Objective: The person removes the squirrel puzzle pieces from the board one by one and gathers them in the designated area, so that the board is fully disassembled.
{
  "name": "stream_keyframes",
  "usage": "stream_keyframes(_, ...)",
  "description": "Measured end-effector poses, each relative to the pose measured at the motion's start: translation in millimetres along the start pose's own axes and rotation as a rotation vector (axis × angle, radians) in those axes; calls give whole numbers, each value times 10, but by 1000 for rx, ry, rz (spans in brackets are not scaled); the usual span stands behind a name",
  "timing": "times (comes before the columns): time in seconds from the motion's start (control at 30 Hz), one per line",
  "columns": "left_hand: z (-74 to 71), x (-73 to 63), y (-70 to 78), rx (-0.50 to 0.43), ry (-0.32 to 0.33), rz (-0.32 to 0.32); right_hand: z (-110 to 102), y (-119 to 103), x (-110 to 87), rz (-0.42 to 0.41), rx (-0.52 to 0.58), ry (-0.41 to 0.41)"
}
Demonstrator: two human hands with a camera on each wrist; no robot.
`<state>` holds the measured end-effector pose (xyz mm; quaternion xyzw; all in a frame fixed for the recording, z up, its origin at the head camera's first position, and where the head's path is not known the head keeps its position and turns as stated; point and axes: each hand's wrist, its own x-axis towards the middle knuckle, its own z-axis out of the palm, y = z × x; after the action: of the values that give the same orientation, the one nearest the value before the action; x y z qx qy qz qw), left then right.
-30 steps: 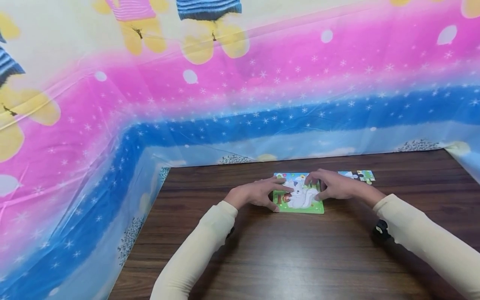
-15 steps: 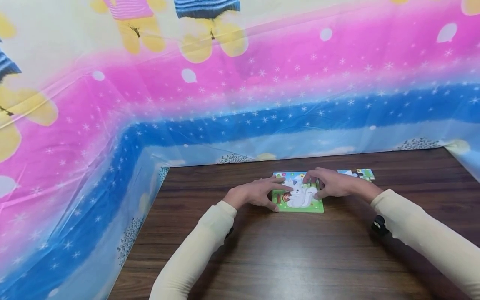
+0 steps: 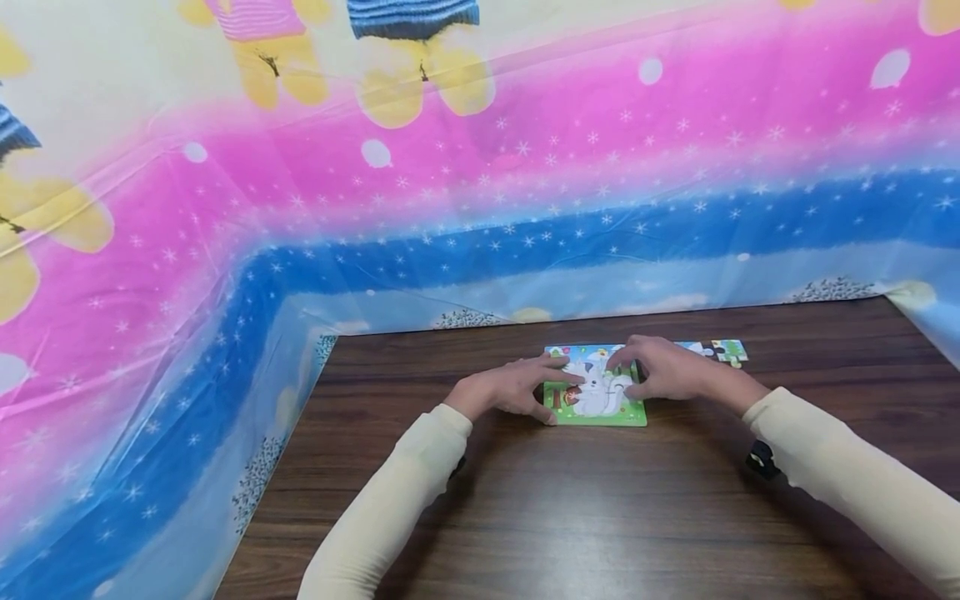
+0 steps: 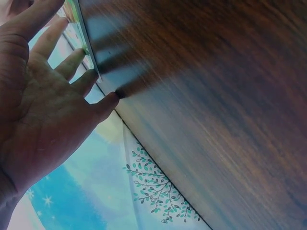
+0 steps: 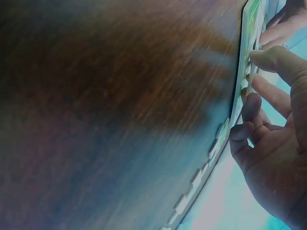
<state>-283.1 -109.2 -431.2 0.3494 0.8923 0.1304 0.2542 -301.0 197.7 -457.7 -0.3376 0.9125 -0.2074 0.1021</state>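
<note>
A jigsaw puzzle (image 3: 603, 419) lies on the brown wooden table, green-framed and printed with a white animal. My left hand (image 3: 516, 384) rests at its left side with fingers spread, thumb by the lower left corner and fingertips over the picture. In the left wrist view those fingers (image 4: 81, 81) are fairly straight, the little finger beyond the puzzle's edge. My right hand (image 3: 667, 369) pinches a thin puzzle piece (image 5: 250, 85) between thumb and fingertips, over the puzzle's right part. The hand covers much of this piece and the upper right corner.
Several loose puzzle pieces (image 3: 729, 350) lie in a row behind and right of my right hand. Dark wood tabletop (image 3: 570, 508) extends toward me. A printed pink and blue cloth (image 3: 480, 200) hangs along the back and left table edges.
My right thumb and fingertips shift slightly at the puzzle's right part, where dark outlines now show around the white tail. The left hand stays in place.
</note>
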Motion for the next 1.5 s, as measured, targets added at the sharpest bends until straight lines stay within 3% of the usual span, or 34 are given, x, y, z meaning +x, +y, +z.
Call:
stream_keyframes(0.7,-14,31,18,17,7,18,-1,95,-127,-41,-8,106)
stream_keyframes(0.9,6,22,23,18,4,3,-70,177,-376,5,1,139)
stream_keyframes(1.17,22,-2,13,2,7,4,-229,485,-869,115,30,194)
stream_keyframes(1.37,37,7,-13,-6,11,13,-330,756,-1218,114,-22,264)
stream_keyframes(1.5,36,-17,-26,-8,10,6,-343,877,-1342,132,-25,241)
